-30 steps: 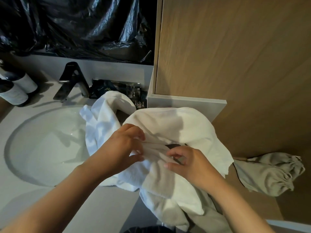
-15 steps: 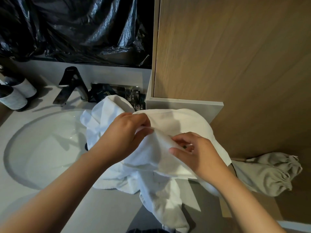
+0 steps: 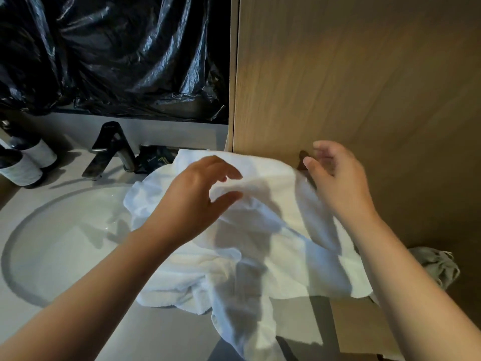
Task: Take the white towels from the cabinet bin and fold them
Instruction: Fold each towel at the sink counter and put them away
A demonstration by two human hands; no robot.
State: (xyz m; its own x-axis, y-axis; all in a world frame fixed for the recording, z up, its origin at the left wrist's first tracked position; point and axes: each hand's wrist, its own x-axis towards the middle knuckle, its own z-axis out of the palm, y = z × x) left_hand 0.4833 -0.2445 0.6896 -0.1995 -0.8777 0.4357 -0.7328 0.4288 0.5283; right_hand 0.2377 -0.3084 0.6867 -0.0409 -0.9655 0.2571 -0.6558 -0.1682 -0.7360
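Seemingly neither of the hands grips: the left hand [image 3: 197, 194] hovers spread-fingered over the white towel [image 3: 273, 246], and the right hand [image 3: 335, 178] hangs loose at its edge, perhaps touching it. Heaped between the sink [image 3: 65, 230] and the counter [image 3: 169, 334] front, the unheld towel could slide off.

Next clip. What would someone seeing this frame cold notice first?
A rumpled heap of white towels fills the centre, lying over the right side of the sink and hanging off the front of the counter. Both hands are over it with loose fingers: the left hand above its middle, the right hand by the wooden cabinet panel. Glossy black plastic sheeting fills the upper left.
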